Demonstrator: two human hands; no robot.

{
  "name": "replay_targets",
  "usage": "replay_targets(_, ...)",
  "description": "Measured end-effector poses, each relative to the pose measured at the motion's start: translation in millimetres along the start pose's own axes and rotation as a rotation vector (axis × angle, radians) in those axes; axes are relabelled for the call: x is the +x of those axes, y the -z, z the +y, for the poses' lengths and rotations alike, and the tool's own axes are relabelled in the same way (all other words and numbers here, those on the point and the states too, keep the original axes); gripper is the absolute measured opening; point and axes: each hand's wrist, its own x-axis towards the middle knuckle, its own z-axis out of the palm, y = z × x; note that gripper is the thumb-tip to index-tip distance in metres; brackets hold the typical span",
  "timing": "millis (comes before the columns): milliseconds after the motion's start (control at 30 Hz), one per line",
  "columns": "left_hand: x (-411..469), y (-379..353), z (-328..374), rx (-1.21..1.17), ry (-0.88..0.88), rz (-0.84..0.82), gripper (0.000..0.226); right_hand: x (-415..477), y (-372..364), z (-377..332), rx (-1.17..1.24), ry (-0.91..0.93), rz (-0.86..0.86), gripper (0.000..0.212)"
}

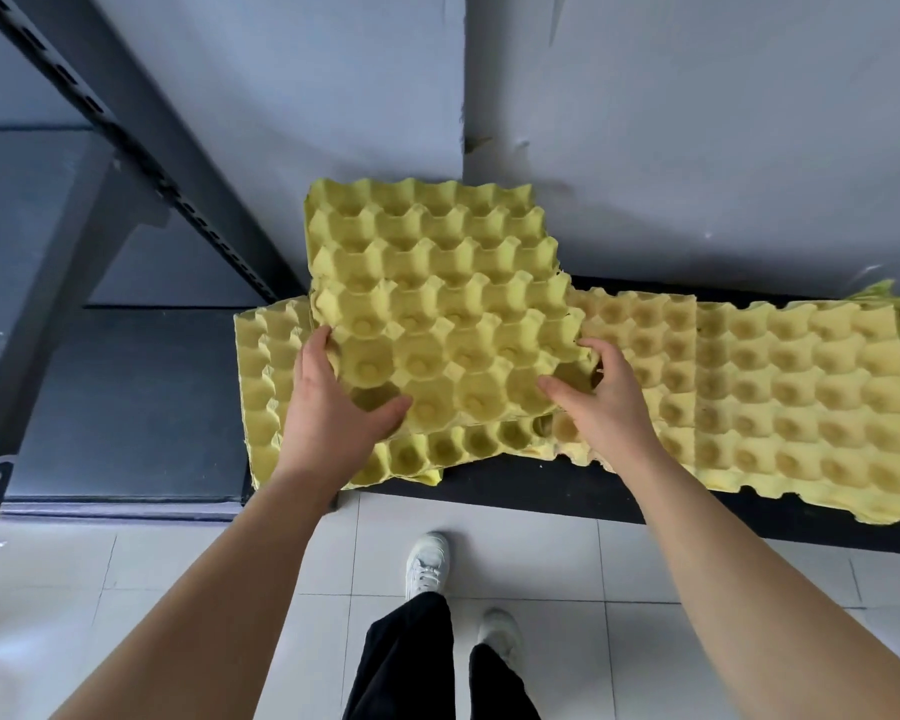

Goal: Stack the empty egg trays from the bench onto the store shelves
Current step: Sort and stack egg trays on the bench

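Yellow pulp tray (437,283): tilted above other trays (801,387) on bench (567,493). Left hand (333,397) and right hand (606,394) grip its near corners. Advice: lift clear with 2 hands, level, then turn to shelves (126,142).

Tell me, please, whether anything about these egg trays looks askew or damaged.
Yes. The trays on the bench overlap unevenly, the leftmost tray seems to overhang the bench's left end, and the far-right trays look crumpled at the edge.
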Motion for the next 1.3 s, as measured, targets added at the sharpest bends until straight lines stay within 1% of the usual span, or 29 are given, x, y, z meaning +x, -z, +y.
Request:
replay_targets(133,-32.9,25.8,24.6,-0.017,-0.025,0.055,0.107,-26.4,30.1,-31.8,-0.016,0.097,0.048,0.064)
replay_targets(333,-95.3,92.4,78.2,-0.092,-0.095,0.199,0.105,-83.3,81.0,-110.6,-0.061,0.317,0.098,0.061)
replay_targets(433,-127.1,133.6,106.1,-0.107,-0.176,0.309,0.103,-116.6,104.4,-156.7,-0.038,0.404,0.131,0.062)
replay_targets(533,-155.9,176.2,131.9,-0.163,-0.247,0.420,0.095,-150.3,124.8,-202.9,-0.002,0.503,0.182,0.062)
replay_targets(600,-171.9,204.8,146.4,-0.186,-0.297,0.467,0.090,-170.8,135.2,-233.1,0.031,0.562,0.218,0.059)
replay_targets(667,-186.6,234.1,157.9,-0.196,-0.356,0.499,0.090,-189.8,143.4,-261.9,0.064,0.618,0.259,0.056)
replay_targets(833,-217.3,307.5,173.2,-0.264,-0.488,0.539,0.111,-235.6,152.3,-329.9,0.130,0.755,0.317,0.055)
replay_targets(933,-230.8,351.4,174.6,-0.246,-0.562,0.546,0.124,-263.1,149.8,-366.9,0.164,0.822,0.352,0.054)
replay_targets(1033,-241.4,395.9,171.8,-0.217,-0.613,0.543,0.132,-290.9,139.3,-401.6,0.198,0.875,0.403,0.055)
replay_targets(1100,-248.5,427.6,168.9,-0.205,-0.645,0.551,0.133,-310.4,127.8,-424.7,0.233,0.889,0.422,0.061)
replay_targets(1200,-258.7,473.1,169.2,-0.192,-0.706,0.563,0.127,-340.4,116.7,-455.4,0.281,0.898,0.478,0.068)
replay_targets(1300,-265.3,507.3,175.0,-0.188,-0.783,0.545,0.124,-369.5,118.4,-477.3,0.334,0.910,0.524,0.061)
